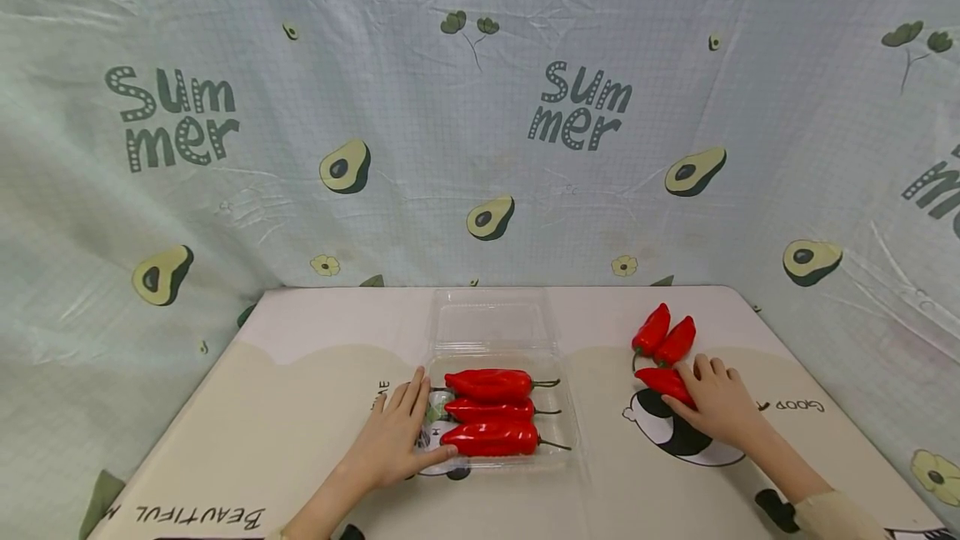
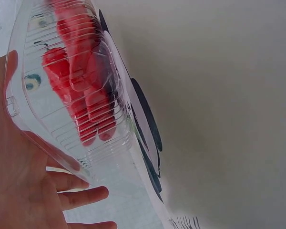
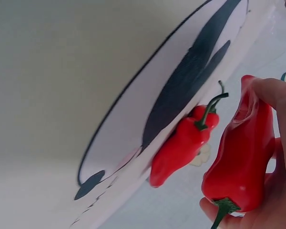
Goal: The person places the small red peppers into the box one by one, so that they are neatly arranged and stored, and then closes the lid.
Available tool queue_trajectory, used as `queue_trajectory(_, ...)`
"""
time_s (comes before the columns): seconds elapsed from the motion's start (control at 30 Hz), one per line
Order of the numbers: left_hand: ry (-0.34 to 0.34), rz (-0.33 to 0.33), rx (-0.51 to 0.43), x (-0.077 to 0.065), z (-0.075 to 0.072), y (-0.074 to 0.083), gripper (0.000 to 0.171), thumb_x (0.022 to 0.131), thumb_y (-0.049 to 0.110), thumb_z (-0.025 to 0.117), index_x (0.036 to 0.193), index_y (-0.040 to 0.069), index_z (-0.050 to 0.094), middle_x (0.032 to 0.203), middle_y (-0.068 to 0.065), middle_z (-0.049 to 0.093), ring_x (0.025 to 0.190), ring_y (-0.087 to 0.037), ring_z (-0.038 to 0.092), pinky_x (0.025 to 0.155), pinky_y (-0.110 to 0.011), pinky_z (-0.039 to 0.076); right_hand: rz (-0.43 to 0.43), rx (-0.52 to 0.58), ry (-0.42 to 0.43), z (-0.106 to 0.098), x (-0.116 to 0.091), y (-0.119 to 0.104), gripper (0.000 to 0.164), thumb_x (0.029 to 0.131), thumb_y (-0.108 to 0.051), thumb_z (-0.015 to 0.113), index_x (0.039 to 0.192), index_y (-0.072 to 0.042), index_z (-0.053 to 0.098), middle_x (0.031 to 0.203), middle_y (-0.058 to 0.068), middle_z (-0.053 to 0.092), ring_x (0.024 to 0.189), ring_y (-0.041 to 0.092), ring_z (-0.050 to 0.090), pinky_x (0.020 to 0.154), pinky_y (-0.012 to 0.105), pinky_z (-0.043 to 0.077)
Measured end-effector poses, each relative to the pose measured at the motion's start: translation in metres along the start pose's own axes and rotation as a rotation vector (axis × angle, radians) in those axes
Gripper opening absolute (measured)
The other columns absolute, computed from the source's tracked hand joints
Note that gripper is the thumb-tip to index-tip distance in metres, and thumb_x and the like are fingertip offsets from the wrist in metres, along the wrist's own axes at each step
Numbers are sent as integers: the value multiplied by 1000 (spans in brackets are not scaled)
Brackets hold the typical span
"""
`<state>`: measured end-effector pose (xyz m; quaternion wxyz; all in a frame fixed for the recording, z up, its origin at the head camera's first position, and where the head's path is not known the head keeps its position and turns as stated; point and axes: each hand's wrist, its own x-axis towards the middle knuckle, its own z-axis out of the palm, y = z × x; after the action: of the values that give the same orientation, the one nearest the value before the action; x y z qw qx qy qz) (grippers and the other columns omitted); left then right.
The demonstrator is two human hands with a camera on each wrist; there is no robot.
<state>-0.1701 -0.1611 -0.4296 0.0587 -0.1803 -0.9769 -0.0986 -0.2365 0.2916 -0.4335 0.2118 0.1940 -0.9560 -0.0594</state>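
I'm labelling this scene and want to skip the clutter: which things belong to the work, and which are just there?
Seemingly in the work:
clear container, touched by the left hand
red peppers inside it
held red pepper, in the right hand
probably the two loose red peppers nearby

Just there:
printed tabletop
printed backdrop

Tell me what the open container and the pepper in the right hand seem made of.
Container: clear, glossy plastic, probably, given its see-through ribbed walls.
Pepper in the right hand: smooth, shiny red surface with highlights, green stem; real vegetable or molded imitation, can't tell.
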Motion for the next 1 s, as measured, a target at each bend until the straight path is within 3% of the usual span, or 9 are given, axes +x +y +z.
queue_trajectory(0.47,2,0,12,0,0,0,99,73,72,43,137,-2,29,146,-16,25,126,-33,33,96,-60,29,-51,48,54,-8,11,-18,54,66,-42,74,103,-7,57,81,10,45,79,26,43,63,39,38)
queue_trajectory(0.67,3,2,10,0,0,0,99,73,72,44,137,-2,29,146,-16,25,126,-33,33,96,-60,29,-65,67,61,-9,14,-26,54,66,-43,73,104,-9,58,79,7,42,77,21,40,61,34,33)
queue_trajectory(1.0,3,0,4,0,0,0,98,73,71,45,137,-2,30,146,-16,25,126,-33,34,96,-61,29,-129,139,208,-16,22,-42,48,65,-39,74,101,-10,61,80,5,45,73,17,39,60,28,31)
